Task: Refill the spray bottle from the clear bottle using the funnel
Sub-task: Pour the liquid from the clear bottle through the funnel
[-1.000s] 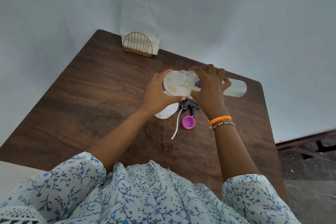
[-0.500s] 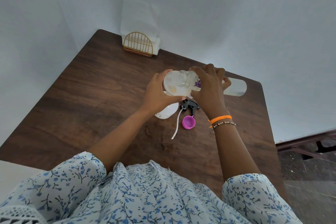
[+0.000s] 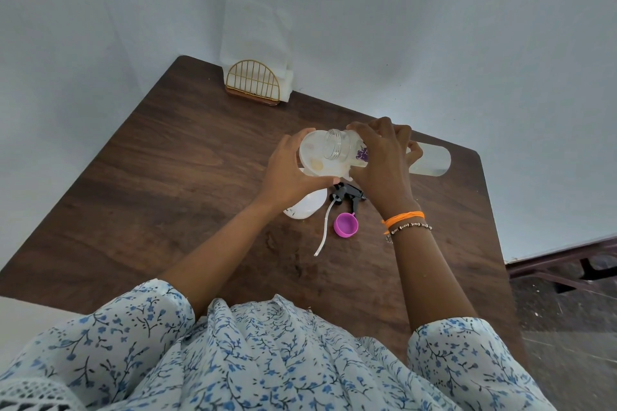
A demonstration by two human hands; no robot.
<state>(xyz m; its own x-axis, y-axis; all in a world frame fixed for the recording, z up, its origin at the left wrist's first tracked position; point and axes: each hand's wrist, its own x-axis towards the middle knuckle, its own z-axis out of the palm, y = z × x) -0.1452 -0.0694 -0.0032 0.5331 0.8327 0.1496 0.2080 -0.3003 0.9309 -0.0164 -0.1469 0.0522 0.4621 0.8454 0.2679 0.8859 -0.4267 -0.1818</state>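
My right hand (image 3: pixel 380 167) grips the clear bottle (image 3: pixel 430 162), which lies tilted almost flat with its open mouth over the white funnel (image 3: pixel 315 162). My left hand (image 3: pixel 288 173) holds the funnel's rim from the left. Below the funnel, the white body of the spray bottle (image 3: pixel 305 207) shows under my left hand; its neck is hidden. The black spray head (image 3: pixel 349 193) with its white dip tube lies on the table close to my hands. A purple cap (image 3: pixel 346 225) lies beside the tube.
A gold wire napkin holder (image 3: pixel 253 82) with white napkins stands at the far edge of the dark wooden table (image 3: pixel 167 177), against the wall. The table's right edge drops to a dark floor.
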